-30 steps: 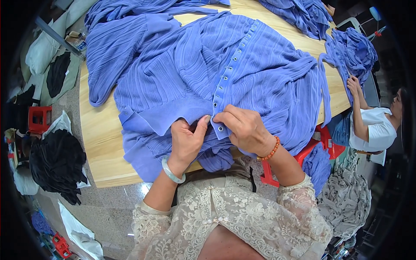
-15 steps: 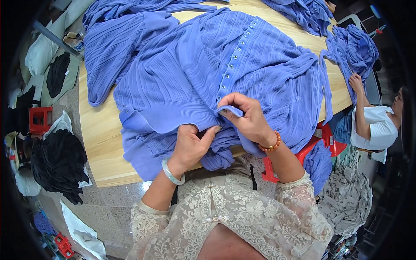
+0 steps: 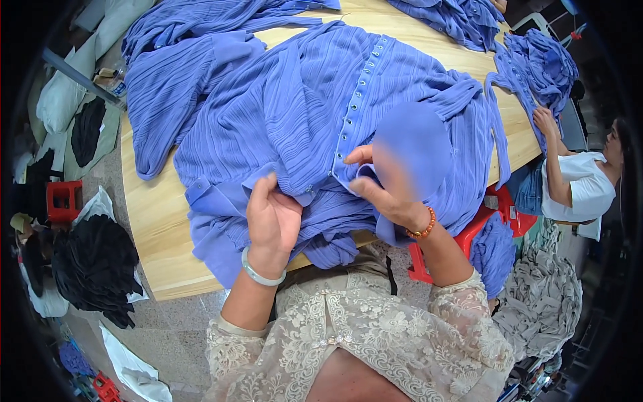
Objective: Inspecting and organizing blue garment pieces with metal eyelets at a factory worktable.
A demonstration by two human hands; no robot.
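On wooden table (image 3: 157, 231), blue garment (image 3: 301, 120) under both hands: left hand (image 3: 271, 218) & right hand (image 3: 388, 184) pinching its button edge.

We see bright, even, diffuse light from overhead with only soft shadows under the cloth folds, no glare on the worktop (image 3: 157, 221), strong fisheye bending and black vignetting at the rim, and motion blur smearing the right hand (image 3: 392, 177) while the centre stays sharp.

packages: small box-like carton (image 3: 112, 79) | where: floor, left of table | labels/signs/screens: none seen
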